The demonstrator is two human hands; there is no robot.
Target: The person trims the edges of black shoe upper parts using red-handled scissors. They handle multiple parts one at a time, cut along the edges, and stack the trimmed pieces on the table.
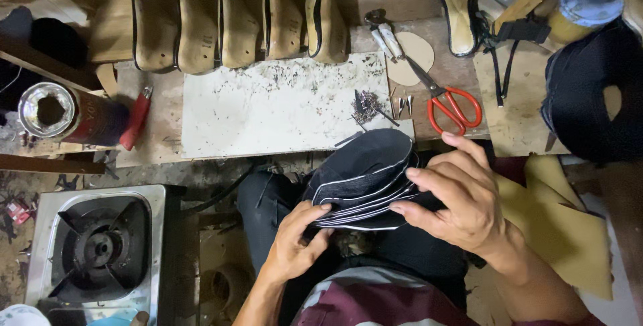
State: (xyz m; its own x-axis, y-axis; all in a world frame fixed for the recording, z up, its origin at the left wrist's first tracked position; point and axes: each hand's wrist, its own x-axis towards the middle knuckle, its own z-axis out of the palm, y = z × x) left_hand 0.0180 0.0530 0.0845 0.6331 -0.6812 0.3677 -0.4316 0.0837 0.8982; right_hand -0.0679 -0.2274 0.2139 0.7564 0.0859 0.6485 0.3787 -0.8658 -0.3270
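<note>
Cluttered cobbler's bench (281, 108) ahead: your left hand (295, 245) and right hand (462, 199) both grip the stacked dark shoe-upper pieces (362, 172), apparently sorting; peel them singly.

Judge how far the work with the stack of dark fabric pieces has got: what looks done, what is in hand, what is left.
Done: the dark fabric pieces are cut and marked with light lines along their edges. In hand: the left hand and right hand grip the stack over the lap. Left, probably: none sits on the lasts lined up behind the white board; the red-handled scissors lie idle.
</note>
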